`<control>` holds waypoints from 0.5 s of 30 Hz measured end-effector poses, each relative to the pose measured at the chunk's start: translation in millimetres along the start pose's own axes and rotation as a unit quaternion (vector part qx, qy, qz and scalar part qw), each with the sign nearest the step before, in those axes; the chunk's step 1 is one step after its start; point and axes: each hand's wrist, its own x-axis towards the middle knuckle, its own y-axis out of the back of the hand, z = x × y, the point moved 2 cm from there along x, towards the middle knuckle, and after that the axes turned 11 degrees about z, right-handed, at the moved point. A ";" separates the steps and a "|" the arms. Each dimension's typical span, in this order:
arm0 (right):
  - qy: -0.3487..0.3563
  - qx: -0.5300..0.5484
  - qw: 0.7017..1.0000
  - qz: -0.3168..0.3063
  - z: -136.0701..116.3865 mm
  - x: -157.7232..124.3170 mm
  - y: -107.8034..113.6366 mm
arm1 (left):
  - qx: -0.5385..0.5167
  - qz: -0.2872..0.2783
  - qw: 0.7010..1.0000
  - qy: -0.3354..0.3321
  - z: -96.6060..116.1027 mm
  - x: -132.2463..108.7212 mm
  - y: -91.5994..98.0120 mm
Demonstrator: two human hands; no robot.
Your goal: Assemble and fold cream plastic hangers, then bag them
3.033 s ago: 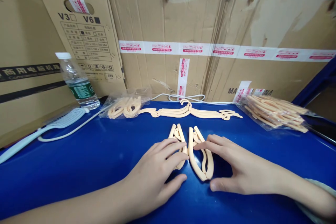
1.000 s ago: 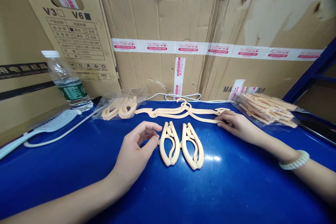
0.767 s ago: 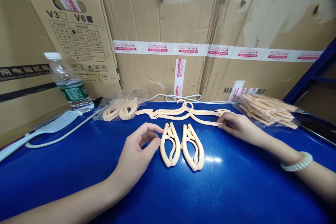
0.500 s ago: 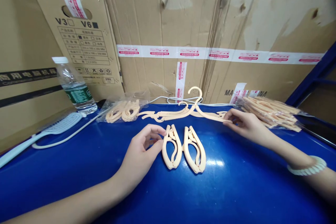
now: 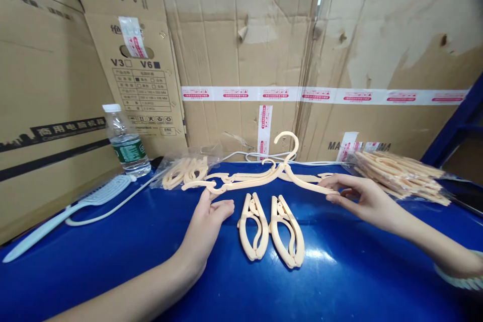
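An unfolded peach plastic hanger [image 5: 264, 177] is lifted just above the blue table [image 5: 113, 241], its hook up. My left hand [image 5: 209, 214] pinches its left arm end. My right hand [image 5: 358, 198] pinches its right arm end. Another unfolded hanger [image 5: 305, 177] lies flat behind it. Two folded peach hangers [image 5: 273, 229] lie side by side on the table between my hands, in front of the lifted one.
A clear bag of folded hangers [image 5: 188, 168] lies at the back left. A larger bag of hangers [image 5: 402, 173] sits at the back right. A water bottle [image 5: 126, 141], a pale comb [image 5: 75, 204] and a white cable [image 5: 109, 206] are on the left. Cardboard boxes [image 5: 245, 50] wall the back.
Both hands left the two folded hangers. My right hand reached back and lifted one unfolded hanger by its right end; my left hand then took its left end.
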 end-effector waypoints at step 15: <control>0.022 -0.029 0.999 -0.025 -8.8 0.8 9.3 | -0.155 0.039 0.984 0.083 0.8 -3.2 -3.9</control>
